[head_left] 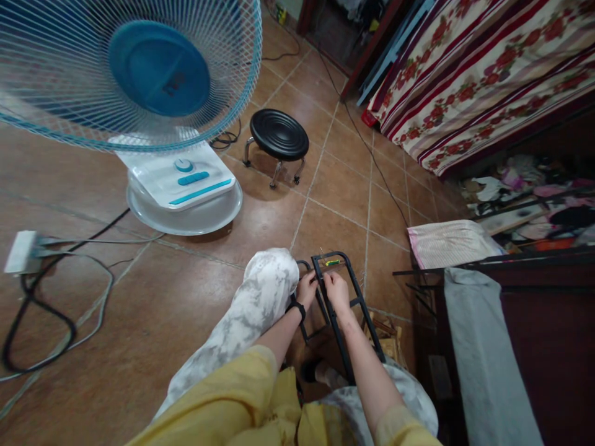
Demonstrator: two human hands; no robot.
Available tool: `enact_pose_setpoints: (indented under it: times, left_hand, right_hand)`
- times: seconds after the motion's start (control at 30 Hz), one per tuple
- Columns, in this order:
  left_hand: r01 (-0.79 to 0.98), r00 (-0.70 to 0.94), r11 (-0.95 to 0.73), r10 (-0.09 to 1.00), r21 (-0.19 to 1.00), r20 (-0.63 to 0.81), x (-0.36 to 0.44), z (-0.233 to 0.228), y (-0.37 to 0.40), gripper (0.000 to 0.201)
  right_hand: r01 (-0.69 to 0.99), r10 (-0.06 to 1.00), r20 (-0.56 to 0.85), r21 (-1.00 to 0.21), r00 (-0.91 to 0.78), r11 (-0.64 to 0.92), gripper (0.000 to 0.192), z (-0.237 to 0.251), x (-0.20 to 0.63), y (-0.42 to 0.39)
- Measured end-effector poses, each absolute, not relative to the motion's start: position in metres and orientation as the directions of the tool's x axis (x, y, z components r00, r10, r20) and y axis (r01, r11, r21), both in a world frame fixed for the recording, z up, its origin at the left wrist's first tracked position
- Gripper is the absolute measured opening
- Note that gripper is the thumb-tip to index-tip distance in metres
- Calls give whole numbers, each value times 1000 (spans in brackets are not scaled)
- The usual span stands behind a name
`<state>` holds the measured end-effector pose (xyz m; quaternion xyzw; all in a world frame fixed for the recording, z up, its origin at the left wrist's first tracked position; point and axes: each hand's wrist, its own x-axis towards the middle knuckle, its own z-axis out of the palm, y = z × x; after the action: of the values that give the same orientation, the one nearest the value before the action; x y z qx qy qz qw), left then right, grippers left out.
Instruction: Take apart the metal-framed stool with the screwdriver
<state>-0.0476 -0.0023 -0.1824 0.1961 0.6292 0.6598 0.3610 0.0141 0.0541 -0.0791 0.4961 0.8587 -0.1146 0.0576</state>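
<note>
I sit on the floor with a black metal frame (357, 302) standing between my knees. My left hand (307, 288) grips a bar of the frame on its left side; a black band is on that wrist. My right hand (335, 290) pinches something small at the frame's upper bar; I cannot make out what it is. A small green and yellow piece (331, 262) sits on the frame's top crossbar just beyond my fingers. My left knee in white patterned trousers (269, 279) rises beside the left hand.
A blue and white floor fan (153, 93) stands at the left on the tiled floor. A low black stool (279, 135) is behind it. A power strip (21, 251) with cables lies far left. A dark cabinet with cloths (469, 322) is at my right, and a bed with a floral cover (488, 68) is beyond it.
</note>
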Motion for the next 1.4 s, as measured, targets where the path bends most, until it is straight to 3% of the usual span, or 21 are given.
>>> enact_pose_setpoints:
  times: [0.1, 0.2, 0.27, 0.47, 0.63, 0.87, 1.03, 1.4]
  left_hand:
    - [-230, -656, 39, 732, 972, -184, -49, -179, -2, 41]
    - [-243, -652, 42, 733, 969, -195, -50, -177, -2, 39]
    - [-257, -652, 43, 729, 965, -207, -49, -177, -2, 39]
    - [-273, -656, 71, 716, 960, -239, -48, -182, -1, 34]
    - [-307, -642, 89, 715, 947, -276, -47, -182, 1, 39]
    - [-273, -643, 44, 735, 961, -216, -47, -183, -1, 41]
    - [-287, -645, 88, 718, 954, -260, -45, -184, -2, 40]
    - [-368, -644, 52, 706, 928, -295, -44, -183, 1, 41]
  right_hand:
    - [861, 847, -198, -246, -493, 444, 36, -85, 16, 57]
    - [837, 832, -163, -258, -531, 483, 31, -82, 18, 56]
    - [825, 809, -176, -199, -561, 528, 28, -76, 19, 53]
    - [770, 770, -258, 125, -584, 626, 23, -58, 9, 37]
    - [707, 733, -294, 211, -613, 675, 23, -48, -6, 35]
    - [722, 723, -399, 187, -563, 666, 31, -48, -6, 50]
    - [697, 700, -419, 192, -579, 691, 31, -50, -9, 55]
    - [842, 760, -424, -11, -492, 539, 45, -64, -3, 61]
